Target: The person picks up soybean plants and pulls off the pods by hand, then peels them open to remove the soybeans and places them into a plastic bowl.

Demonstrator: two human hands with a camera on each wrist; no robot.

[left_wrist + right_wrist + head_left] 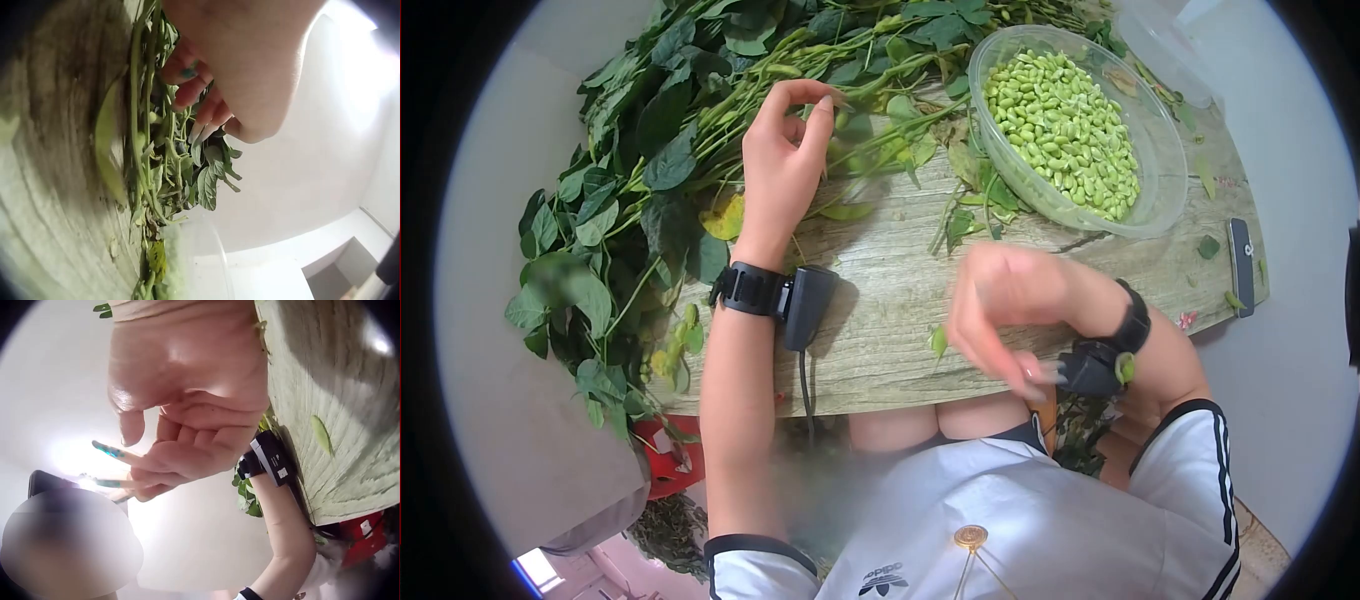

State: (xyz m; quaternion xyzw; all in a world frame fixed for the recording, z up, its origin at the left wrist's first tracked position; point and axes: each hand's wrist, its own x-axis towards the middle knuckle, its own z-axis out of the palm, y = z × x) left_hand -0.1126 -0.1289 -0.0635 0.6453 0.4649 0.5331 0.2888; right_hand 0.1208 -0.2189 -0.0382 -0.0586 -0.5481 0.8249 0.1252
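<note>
My left hand (785,140) hovers at the near edge of a heap of leafy soybean stalks (700,120), its fingers loosely bent. In the left wrist view those fingers overlap the leaves, and nothing shows gripped in them. My right hand (1005,310), blurred in the head view, is over the front of the table. Its fingers are loosely curled and its palm is bare in the right wrist view. Below it lies a small green pod (322,434). A clear plastic bowl (1165,190) at the back right holds many shelled green beans (1060,130).
Several loose leaves (1000,195) and stems lie beside the bowl on the wooden table (880,310). A flat dark object like a phone (1242,268) is at the table's right edge. Something red (668,465) stands below the left front corner.
</note>
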